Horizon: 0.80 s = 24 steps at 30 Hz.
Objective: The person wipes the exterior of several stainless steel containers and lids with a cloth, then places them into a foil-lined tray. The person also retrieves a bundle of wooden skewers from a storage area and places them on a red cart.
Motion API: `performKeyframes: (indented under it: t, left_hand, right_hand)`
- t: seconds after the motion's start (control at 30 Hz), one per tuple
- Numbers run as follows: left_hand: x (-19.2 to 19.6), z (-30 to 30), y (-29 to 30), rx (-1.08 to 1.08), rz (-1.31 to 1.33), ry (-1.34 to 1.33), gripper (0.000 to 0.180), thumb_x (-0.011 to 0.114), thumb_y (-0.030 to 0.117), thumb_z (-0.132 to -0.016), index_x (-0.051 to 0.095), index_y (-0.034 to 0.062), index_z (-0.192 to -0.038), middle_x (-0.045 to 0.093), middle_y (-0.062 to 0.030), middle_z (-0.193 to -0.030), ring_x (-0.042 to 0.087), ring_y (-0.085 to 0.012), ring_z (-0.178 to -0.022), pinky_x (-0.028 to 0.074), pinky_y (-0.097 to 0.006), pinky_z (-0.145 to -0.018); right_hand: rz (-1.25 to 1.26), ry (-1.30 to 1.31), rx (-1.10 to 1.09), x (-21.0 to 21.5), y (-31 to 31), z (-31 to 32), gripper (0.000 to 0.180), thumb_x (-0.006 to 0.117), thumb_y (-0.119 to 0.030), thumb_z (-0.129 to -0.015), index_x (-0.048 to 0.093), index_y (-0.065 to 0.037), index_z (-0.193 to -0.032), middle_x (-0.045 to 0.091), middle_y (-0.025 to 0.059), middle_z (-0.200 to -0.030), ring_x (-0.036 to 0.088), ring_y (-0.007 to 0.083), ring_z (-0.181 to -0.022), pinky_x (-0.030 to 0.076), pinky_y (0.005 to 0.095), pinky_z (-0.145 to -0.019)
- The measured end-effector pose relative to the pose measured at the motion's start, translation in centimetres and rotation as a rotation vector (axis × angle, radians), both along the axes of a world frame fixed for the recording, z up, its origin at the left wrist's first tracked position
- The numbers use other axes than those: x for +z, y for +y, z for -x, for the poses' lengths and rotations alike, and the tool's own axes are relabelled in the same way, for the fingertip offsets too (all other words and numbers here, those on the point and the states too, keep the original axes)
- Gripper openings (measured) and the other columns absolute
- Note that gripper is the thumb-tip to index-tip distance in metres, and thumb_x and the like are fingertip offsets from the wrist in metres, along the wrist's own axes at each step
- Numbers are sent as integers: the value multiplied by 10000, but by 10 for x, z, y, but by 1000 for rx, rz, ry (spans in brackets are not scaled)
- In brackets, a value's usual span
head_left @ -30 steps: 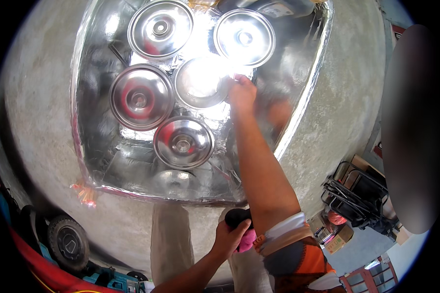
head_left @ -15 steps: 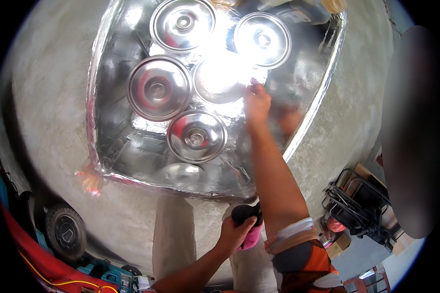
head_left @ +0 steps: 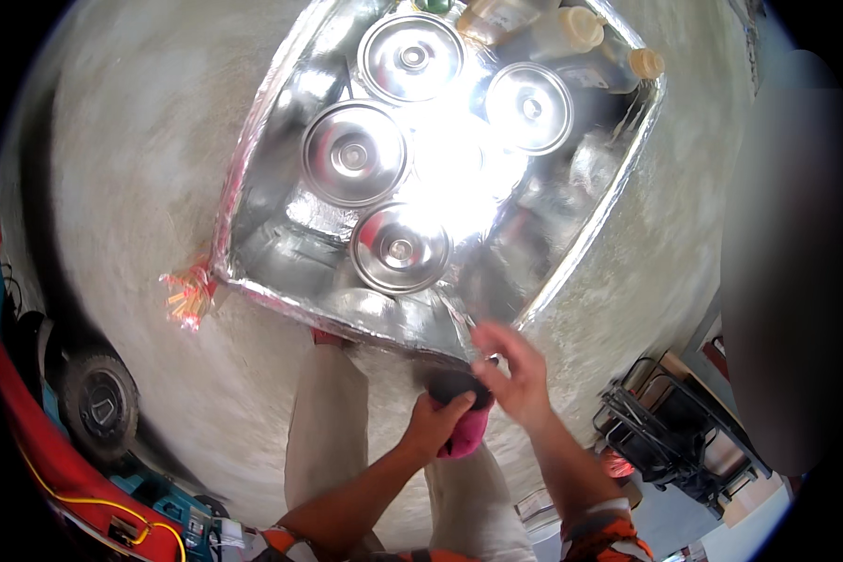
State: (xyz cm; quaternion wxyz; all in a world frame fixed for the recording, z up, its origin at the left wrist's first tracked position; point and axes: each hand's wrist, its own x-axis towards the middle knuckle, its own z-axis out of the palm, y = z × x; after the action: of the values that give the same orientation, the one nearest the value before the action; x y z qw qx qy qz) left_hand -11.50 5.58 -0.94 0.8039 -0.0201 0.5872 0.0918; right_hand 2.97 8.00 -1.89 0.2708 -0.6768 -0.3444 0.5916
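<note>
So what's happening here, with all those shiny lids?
A person stands over a foil-lined tray on concrete. In it are four round metal lids and some bottles at the far end. The left hand holds a dark object with something pink near the tray's edge, and the right hand is touching it.

Foil-lined tray [head_left: 253, 234] of round steel lids [head_left: 354, 153], bottles [head_left: 571, 33] behind

At the far edge of the foil-lined tray [head_left: 253, 187] I see two plastic bottles. One bottle [head_left: 557, 33] lies with a cream cap and a pale label on its body. The second bottle [head_left: 628, 66] is just beside it, darker, with a tan cap. Near them a small green cap [head_left: 433, 5] shows at the rim. I see no signs or screens.
</note>
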Motion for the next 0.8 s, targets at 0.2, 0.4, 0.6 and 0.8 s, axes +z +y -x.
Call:
performKeyframes:
  t: [0.2, 0.4, 0.6, 0.8]
  left_hand:
    - [23, 13, -69, 502, 285, -272, 335, 529, 243, -866, 468, 56, -1138, 566, -61, -1015, 568, -155, -895, 473, -311, -789]
    - [114, 28, -113, 710, 359, -313, 356, 471, 344, -888, 480, 60, -1102, 569, -96, -1049, 575, -207, -926, 462, -343, -838]
    - [158, 31, -202, 693, 201, -247, 301, 495, 285, -883, 500, 42, -1061, 582, -86, -1005, 587, -201, -899, 467, -340, -812]
    - [210, 25, -229, 654, -52, -45, 224, 559, 206, -853, 522, 38, -997, 580, -61, -930, 586, -154, -845, 482, -311, -743]
  right_hand:
    - [11, -125, 89, 88, -110, 2, 765, 755, -261, -660, 377, -55, -1292, 334, 186, -1333, 289, 342, -1247, 271, 412, -1004]
    - [23, -36, 389, 139, -163, 14, 464, 601, -94, -779, 465, -7, -1214, 445, 211, -1233, 468, 301, -1120, 362, 338, -935]
    - [136, 65, 372, 158, -223, 14, 249, 621, -38, -755, 608, 28, -994, 609, 96, -989, 597, 145, -806, 480, 245, -680]
    - [618, 272, 224, 207, -225, -5, 206, 642, -42, -753, 627, 29, -946, 633, 56, -899, 582, 116, -792, 483, 242, -681]
